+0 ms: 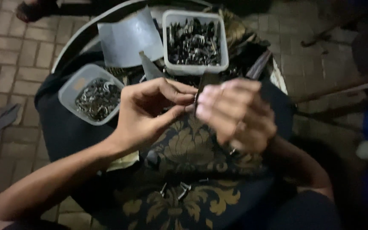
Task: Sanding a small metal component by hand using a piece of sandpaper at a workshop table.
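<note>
Left hand (150, 113): fingers pressed together, pinching a small dark piece (205, 83) at the fingertips.
Right hand (235, 115): blurred; the same piece is gripped from the other side.
Piece: held above a patterned cloth (184, 149).
Behind: a square tub (195, 42) and a round tub (92, 94), both filled with small metal parts.

No packages, labels, signs or screens show anywhere in this dim view.

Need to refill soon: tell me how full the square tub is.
Nearly full: dark metal pieces fill the square tub almost to its rim.
</note>
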